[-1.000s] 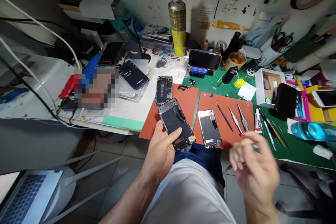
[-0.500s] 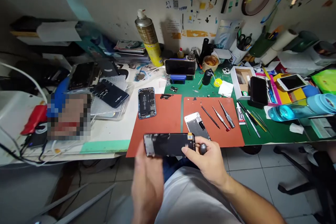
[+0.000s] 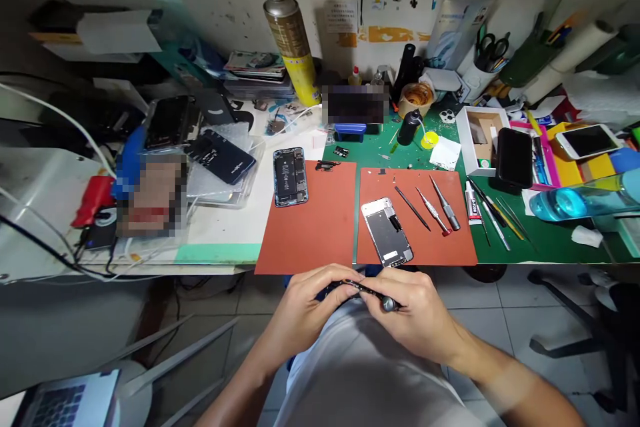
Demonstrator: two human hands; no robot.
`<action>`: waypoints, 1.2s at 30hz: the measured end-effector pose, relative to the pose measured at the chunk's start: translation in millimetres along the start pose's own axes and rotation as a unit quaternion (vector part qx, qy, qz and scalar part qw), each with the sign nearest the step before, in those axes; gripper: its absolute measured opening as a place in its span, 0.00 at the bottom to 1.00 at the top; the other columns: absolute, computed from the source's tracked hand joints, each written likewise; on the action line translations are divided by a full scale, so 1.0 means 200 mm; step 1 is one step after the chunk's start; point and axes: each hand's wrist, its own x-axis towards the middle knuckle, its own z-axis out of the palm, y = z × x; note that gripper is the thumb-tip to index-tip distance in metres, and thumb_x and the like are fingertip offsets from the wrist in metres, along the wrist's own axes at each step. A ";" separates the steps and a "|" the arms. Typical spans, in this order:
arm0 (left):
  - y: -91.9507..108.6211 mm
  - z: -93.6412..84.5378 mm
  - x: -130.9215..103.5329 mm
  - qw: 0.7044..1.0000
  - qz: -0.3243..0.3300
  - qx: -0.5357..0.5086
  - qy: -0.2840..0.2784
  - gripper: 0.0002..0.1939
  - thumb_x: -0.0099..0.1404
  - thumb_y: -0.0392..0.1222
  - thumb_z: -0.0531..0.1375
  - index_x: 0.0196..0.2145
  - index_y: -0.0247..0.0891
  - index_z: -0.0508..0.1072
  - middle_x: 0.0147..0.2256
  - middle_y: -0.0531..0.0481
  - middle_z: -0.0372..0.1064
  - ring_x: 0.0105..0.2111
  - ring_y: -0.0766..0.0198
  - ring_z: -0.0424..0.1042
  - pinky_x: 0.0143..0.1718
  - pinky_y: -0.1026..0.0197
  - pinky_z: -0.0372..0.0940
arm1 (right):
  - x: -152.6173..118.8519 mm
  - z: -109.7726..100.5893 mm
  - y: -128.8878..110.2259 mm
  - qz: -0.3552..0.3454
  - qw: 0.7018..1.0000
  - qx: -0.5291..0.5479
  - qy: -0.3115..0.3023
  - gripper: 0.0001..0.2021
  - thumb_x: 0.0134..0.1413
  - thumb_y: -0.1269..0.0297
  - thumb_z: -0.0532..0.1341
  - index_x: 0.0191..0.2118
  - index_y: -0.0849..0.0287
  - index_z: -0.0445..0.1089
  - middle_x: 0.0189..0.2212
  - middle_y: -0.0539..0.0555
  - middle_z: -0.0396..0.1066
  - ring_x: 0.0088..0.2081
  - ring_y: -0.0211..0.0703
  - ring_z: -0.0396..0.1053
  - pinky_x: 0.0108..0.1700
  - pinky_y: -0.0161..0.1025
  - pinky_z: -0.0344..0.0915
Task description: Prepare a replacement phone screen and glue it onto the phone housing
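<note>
In front of my lap, past the bench edge, my left hand (image 3: 311, 303) and my right hand (image 3: 419, 310) are closed on a dark phone screen (image 3: 359, 287), turned nearly edge-on so that only a thin strip of it shows. A tool with a round metal end (image 3: 389, 304), probably a screwdriver, is tucked in my right hand as well; its far end is hidden. Just beyond my hands, another phone screen (image 3: 384, 230) lies back up on the right orange mat (image 3: 435, 250). An opened phone (image 3: 290, 177) with its battery showing rests on the left orange mat (image 3: 305, 240).
Two slim screwdrivers (image 3: 433, 210) and a dark pry tool (image 3: 413, 207) lie on the right mat. Farther right are a glue tube (image 3: 473, 202), tweezers and a blue bottle (image 3: 575, 203). A spray can (image 3: 293, 47) stands behind; phone parts (image 3: 223, 157) pile up left.
The phone screen has tipped from showing its back to nearly edge-on, and my left hand has come in closer to my right. My view has shifted downward and slightly left.
</note>
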 end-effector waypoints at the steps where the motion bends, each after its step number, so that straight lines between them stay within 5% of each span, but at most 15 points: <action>1: 0.00 0.00 0.00 1.000 -0.001 -0.006 -0.005 0.06 0.77 0.39 0.64 0.46 0.46 0.83 0.44 0.52 0.86 0.44 0.63 0.84 0.49 0.65 0.74 | 0.00 0.00 0.00 0.003 1.000 -0.005 0.001 0.15 0.70 0.74 0.62 0.53 0.55 0.83 0.31 0.53 0.77 0.27 0.39 0.71 0.31 0.36 0.68; 4: -0.01 0.00 -0.02 0.998 -0.042 -0.028 -0.029 0.06 0.78 0.43 0.63 0.45 0.44 0.82 0.47 0.49 0.85 0.48 0.60 0.83 0.52 0.62 0.72 | 0.00 0.00 0.00 0.020 1.000 -0.007 -0.004 0.12 0.70 0.72 0.62 0.49 0.56 0.84 0.29 0.52 0.77 0.26 0.39 0.71 0.30 0.36 0.67; 7: -0.02 0.01 -0.04 0.986 -0.141 -0.084 -0.041 0.12 0.78 0.52 0.63 0.41 0.41 0.78 0.40 0.49 0.83 0.39 0.62 0.80 0.41 0.64 0.70 | 0.00 -0.05 -0.01 0.067 0.997 0.030 -0.006 0.09 0.68 0.69 0.67 0.50 0.54 0.82 0.36 0.53 0.82 0.32 0.41 0.78 0.37 0.37 0.73; 11: -0.03 0.06 -0.05 0.927 -0.266 -0.265 0.010 0.23 0.72 0.63 0.66 0.37 0.40 0.70 0.26 0.57 0.70 0.25 0.70 0.65 0.29 0.67 0.59 | 0.01 -0.22 -0.02 0.203 0.974 0.099 0.029 0.08 0.70 0.57 0.67 0.50 0.52 0.78 0.39 0.53 0.83 0.37 0.43 0.80 0.39 0.37 0.74; 16: -0.03 0.13 -0.10 0.860 -0.325 -0.394 -0.009 0.24 0.69 0.61 0.70 0.45 0.37 0.75 0.36 0.50 0.74 0.34 0.66 0.70 0.37 0.65 0.63 | 0.02 -0.41 -0.01 0.235 0.941 0.184 0.158 0.11 0.77 0.52 0.59 0.50 0.52 0.73 0.31 0.52 0.82 0.29 0.40 0.73 0.33 0.35 0.69; 20: -0.02 0.16 -0.14 0.869 -0.323 -0.372 -0.040 0.24 0.73 0.64 0.64 0.44 0.37 0.76 0.32 0.54 0.67 0.30 0.67 0.62 0.33 0.64 0.58 | 0.08 -0.43 -0.02 0.231 0.932 0.208 0.188 0.10 0.77 0.51 0.61 0.52 0.50 0.70 0.23 0.46 0.75 0.24 0.37 0.68 0.28 0.31 0.64; 26: 0.02 0.16 -0.16 0.904 -0.299 -0.294 -0.090 0.27 0.76 0.66 0.58 0.36 0.38 0.71 0.29 0.56 0.55 0.30 0.66 0.52 0.30 0.62 0.50 | 0.13 -0.35 -0.01 0.234 0.918 0.312 0.070 0.15 0.68 0.56 0.71 0.52 0.48 0.68 0.37 0.48 0.79 0.29 0.37 0.76 0.31 0.34 0.73; 36: 0.03 0.17 -0.18 0.920 -0.260 -0.254 -0.147 0.24 0.80 0.62 0.53 0.38 0.40 0.70 0.31 0.55 0.59 0.31 0.65 0.54 0.31 0.60 0.52 | 0.14 -0.32 0.00 0.252 0.917 0.310 0.024 0.12 0.68 0.60 0.71 0.50 0.50 0.69 0.37 0.47 0.78 0.30 0.35 0.76 0.34 0.33 0.74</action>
